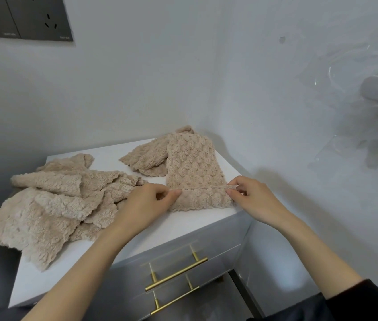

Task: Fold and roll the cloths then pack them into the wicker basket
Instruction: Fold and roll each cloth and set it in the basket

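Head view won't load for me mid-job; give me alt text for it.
The left hand and right hand pinch the turned-over near end of a folded beige cloth lying on a white cabinet top. A loose pile of beige cloths lies to its left, another cloth beside its far end. No wicker basket is in view.

Two hands were in view, one left hand and one right hand. There was one folded cloth in a long strip and one loose cloth behind it. One heap held several more, their number unclear. The single white cabinet showed two brass handles, an upper handle and a lower handle. Two dark socket plates were on the wall.
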`<state>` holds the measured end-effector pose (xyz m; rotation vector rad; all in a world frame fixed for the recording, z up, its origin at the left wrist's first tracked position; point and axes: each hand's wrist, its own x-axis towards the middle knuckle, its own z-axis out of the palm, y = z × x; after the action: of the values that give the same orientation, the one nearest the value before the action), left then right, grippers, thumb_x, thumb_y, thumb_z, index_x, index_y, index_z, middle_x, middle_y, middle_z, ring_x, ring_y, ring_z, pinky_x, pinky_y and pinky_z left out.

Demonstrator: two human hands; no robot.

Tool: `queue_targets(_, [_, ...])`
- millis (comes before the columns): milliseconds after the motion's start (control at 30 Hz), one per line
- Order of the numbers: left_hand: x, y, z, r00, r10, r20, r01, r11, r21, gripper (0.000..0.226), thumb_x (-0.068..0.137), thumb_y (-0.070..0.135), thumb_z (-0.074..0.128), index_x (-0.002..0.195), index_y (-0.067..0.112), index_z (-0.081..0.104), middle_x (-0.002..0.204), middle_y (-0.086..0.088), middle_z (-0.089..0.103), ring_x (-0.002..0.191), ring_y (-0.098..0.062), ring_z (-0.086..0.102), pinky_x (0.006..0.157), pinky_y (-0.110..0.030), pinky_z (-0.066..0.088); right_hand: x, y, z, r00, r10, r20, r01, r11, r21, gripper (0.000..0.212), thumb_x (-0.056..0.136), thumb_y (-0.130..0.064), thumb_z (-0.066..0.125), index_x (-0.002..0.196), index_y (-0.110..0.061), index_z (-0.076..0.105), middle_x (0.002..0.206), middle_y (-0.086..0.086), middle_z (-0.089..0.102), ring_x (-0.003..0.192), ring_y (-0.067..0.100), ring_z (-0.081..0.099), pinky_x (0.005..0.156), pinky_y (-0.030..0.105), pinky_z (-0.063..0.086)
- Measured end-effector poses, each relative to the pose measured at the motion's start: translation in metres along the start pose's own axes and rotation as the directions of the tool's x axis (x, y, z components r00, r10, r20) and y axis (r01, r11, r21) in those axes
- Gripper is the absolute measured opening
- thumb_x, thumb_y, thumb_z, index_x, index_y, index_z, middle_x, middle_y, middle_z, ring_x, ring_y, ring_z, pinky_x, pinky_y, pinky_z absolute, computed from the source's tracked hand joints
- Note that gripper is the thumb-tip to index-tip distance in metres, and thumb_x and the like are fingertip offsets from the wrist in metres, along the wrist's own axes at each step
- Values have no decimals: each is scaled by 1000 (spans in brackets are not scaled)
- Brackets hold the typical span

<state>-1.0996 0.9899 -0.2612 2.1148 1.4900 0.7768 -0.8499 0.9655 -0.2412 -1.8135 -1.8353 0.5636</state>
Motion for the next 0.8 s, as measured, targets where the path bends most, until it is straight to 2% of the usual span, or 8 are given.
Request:
queue_targets(67, [3,-1,4,999,-15,-37,16,1000,23,52,91,48,54,50,16,45,40,8,31,38,-10,31,45,-20,22,0,0,4,999,28,-41,-30,998,-51,15,95,-32,53,107,-26,58,86,-10,66,71,5,52,63,26,38])
queue_targets(167, [4,0,7,997,-16,-78,22,996,82,47,89,46,58,50,18,58,39,8,37,38,-10,34,47,-19,25,-6,-5,9,990,-29,-140,-2,976,-218,13,93,-32,55,105,-32,53,89,-15,62,84,10,51,63,29,40])
queue_targets(267, [5,0,8,996,-25,-81,30,998,63,49,88,45,60,45,24,52,37,7,36,36,-10,33,47,-21,27,-13,-21,14,924,-270,-270,163,919,-359,25,90,-16,59,115,-24,62,113,-10,60,108,15,47,78,30,44])
queue_targets(367, [6,1,8,996,-49,-71,52,997,52,52,87,46,61,42,24,48,35,6,35,34,-10,31,46,-23,25,-26,-42,31,858,-469,-209,376,852,-366,37,83,0,66,117,-15,68,121,-3,66,113,20,59,99,34,47])
queue_targets(533, [8,0,11,993,-70,-90,74,996,44,55,86,46,61,40,23,42,36,5,35,39,-10,33,47,-25,25,-43,-49,73,889,-457,18,413,785,-463,62,80,0,64,139,-4,46,145,10,46,135,25,42,112,37,19])
queue_targets(633, [9,-1,11,992,-87,-86,91,995,49,54,85,48,62,40,23,43,37,6,38,40,-10,36,48,-25,27,-39,-46,73,914,-392,99,394,806,-442,61,97,-5,38,152,-9,12,160,6,11,148,21,6,110,27,-19])
queue_targets(700, [9,0,11,993,-83,-88,89,993,72,55,85,48,62,41,22,43,38,7,38,42,-10,38,49,-25,28,-38,-43,69,922,-364,133,382,793,-474,59,100,-10,31,153,-12,5,161,3,4,148,18,-1,107,24,-23])
queue_targets(800, [8,3,11,992,-50,-115,67,986,152,53,87,45,60,47,12,54,39,6,36,40,-10,36,46,-24,30,-37,-36,58,933,-333,138,355,783,-511,58,100,-12,29,153,-14,6,161,2,6,148,17,2,111,22,-16])
